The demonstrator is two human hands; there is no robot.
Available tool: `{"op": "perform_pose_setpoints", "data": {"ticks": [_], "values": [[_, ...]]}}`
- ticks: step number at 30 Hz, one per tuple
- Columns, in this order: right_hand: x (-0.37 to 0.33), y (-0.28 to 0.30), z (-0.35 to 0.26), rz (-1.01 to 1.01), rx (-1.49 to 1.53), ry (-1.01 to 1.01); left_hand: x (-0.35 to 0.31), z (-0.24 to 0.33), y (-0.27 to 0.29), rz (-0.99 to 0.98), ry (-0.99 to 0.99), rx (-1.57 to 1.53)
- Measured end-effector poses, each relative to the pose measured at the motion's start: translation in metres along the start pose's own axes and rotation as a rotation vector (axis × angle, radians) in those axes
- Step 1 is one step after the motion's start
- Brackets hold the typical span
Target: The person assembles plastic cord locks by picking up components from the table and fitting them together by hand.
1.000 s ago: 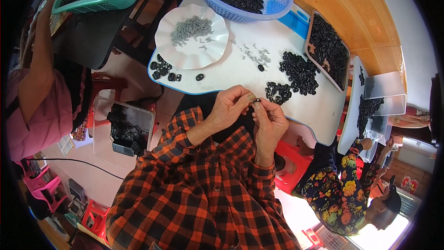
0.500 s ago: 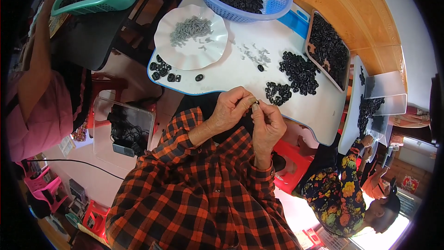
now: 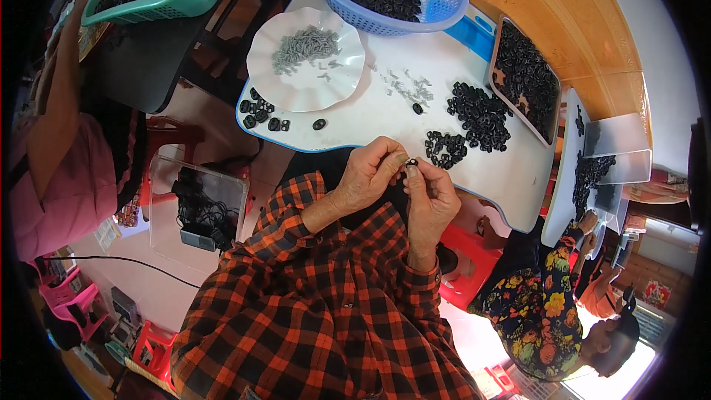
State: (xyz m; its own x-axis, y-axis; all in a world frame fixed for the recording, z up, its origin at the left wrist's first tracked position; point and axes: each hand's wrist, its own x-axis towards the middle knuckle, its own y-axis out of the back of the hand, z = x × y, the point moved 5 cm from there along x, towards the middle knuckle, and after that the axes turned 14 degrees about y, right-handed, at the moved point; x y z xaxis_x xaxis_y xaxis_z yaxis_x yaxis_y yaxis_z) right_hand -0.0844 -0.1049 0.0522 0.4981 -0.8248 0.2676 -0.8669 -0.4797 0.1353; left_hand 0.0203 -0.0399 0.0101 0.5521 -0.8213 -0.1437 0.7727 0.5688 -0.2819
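Observation:
My left hand (image 3: 369,171) and my right hand (image 3: 432,198) meet at the near edge of the white table, fingertip to fingertip. Between my right thumb and finger is pinched a small black oval piece (image 3: 412,163) with an opening showing. My left thumb and forefinger are pressed together right beside it; whatever they grip is too small to make out. Beyond my hands lie a small heap of black pieces (image 3: 445,150) and a larger heap (image 3: 479,115). To the left, a white scalloped plate (image 3: 270,78) holds small grey translucent pieces (image 3: 305,47).
A blue-purple basket (image 3: 385,26) of black pieces stands at the back, with a full metal tray (image 3: 522,78) on the right. Several black pieces (image 3: 255,110) lie by the plate. A person in a flowered top (image 3: 537,307) works at the right; another in pink (image 3: 70,178) is left.
The black piece has turned slightly between my fingertips, so its opening now shows. My left fingertips have shifted a little away from it. The heaps and plate stay put.

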Motion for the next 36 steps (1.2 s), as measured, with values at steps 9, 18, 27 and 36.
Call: {"op": "perform_pose_setpoints", "data": {"ticks": [9,18,27,36], "values": [[-0.002,0.001,0.001,-0.04,-0.082,0.072,-0.001,0.005,0.0,0.099,-0.072,0.098],[-0.003,0.003,0.009,-0.07,-0.169,0.093,0.001,-0.006,-0.004,0.101,-0.1,0.129],[-0.001,0.005,0.008,-0.031,-0.046,-0.051,0.001,-0.007,-0.002,0.024,0.053,-0.023],[0.0,0.003,0.004,-0.021,0.028,-0.105,-0.001,-0.006,-0.001,0.069,-0.003,0.077]]}}
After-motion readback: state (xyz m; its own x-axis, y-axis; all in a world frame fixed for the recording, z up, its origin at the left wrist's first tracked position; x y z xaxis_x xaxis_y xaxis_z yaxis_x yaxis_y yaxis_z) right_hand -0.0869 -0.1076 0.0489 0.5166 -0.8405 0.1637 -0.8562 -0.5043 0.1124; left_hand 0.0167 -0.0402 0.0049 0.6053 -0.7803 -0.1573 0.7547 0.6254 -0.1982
